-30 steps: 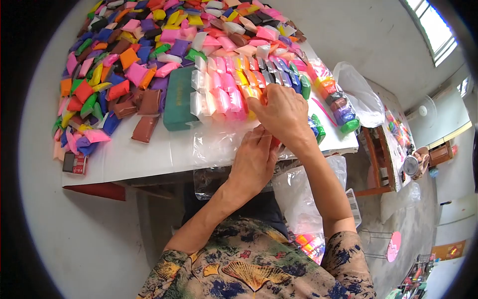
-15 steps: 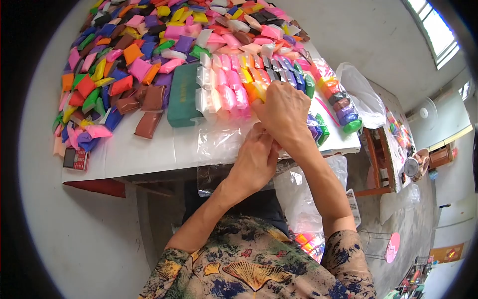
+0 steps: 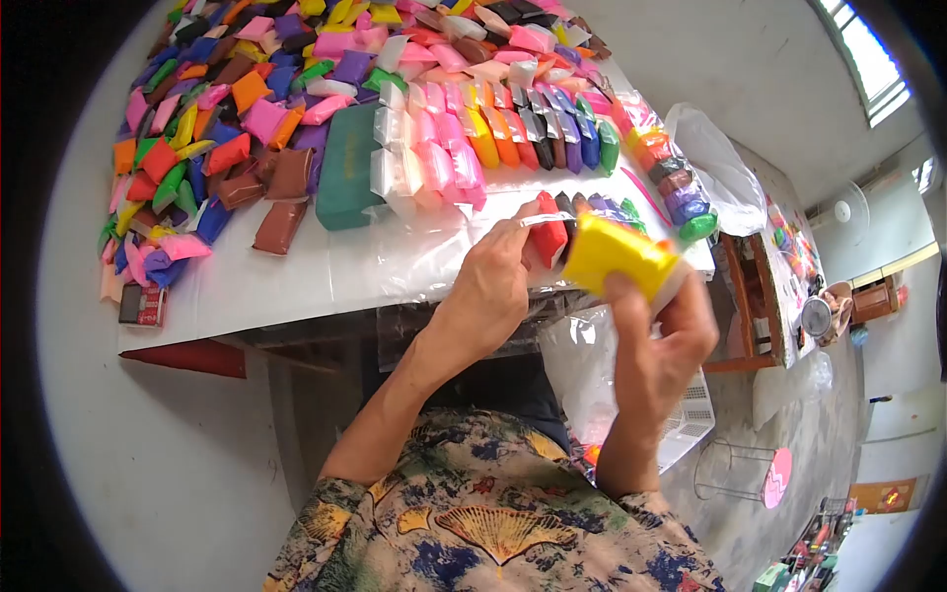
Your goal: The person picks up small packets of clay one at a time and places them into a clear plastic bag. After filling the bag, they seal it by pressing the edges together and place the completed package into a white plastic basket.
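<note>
My right hand (image 3: 656,340), slightly blurred, grips a yellow packet (image 3: 617,255) between thumb and fingers above the table's front edge. A bit of orange shows behind the packet. My left hand (image 3: 488,281) is closed on the edge of a clear plastic bag (image 3: 419,266) lying over the table's front. Just beyond its fingertips are a red packet (image 3: 547,237) and several dark, purple and green ones, partly hidden by the yellow packet. Behind my hands, small packets stand in rows by colour, pink packets (image 3: 434,163) at the left and green packets (image 3: 608,148) at the right.
A dark green box (image 3: 347,168) borders the rows on the left. Beyond it spreads a large heap of coloured packets (image 3: 261,118). A red device (image 3: 143,306) sits at the left corner. At the right are a filled clear sleeve (image 3: 681,192) and an empty bag (image 3: 725,178).
My right hand has drawn back from the rows toward me and right, now with the yellow packet. My left hand has shifted slightly up, and the red packet beside it has come into view.
</note>
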`<state>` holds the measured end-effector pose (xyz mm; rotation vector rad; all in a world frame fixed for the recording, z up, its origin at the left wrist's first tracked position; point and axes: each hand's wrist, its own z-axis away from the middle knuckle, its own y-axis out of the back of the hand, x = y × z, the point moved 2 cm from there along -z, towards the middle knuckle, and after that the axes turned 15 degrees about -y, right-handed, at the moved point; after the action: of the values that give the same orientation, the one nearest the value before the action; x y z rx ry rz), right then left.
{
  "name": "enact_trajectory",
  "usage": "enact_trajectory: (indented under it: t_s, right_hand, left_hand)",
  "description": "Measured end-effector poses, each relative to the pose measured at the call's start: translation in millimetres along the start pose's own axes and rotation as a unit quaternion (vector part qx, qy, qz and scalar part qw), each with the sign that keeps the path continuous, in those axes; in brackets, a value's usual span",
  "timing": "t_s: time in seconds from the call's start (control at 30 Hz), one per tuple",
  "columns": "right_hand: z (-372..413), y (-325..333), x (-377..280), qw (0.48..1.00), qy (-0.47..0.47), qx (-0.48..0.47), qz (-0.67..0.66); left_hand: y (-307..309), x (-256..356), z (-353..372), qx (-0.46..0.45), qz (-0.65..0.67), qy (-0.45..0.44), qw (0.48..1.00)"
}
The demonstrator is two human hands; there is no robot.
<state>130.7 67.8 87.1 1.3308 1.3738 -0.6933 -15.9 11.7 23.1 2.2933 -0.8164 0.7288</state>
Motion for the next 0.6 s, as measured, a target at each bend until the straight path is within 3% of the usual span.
enact_trajectory:
  t_s: [0.1,0.2,0.3,0.5,0.6]
  right_hand:
    - [18,-14,22,0.988,-0.08,-0.093,-0.092]
    - [14,-24,27,0.98,-0.099,-0.113,-0.132]
    - [10,-29,36,0.987,-0.076,-0.095,-0.1]
    - [13,-33,42,0.997,0.04,-0.005,0.067]
    - [14,-38,49,0.993,0.07,0.018,0.096]
  left_hand:
    - [2,2,-1,-0.019,0.015,-0.006,1.0]
    - [7,4,-1,-0.016,0.058,-0.031,0.998]
    - [11,10,-4,-0.02,0.133,0.054,0.989]
    - [13,13,1,-0.03,0.045,0.048,0.997]
    - [10,16,11,-0.018,-0.117,0.012,0.993]
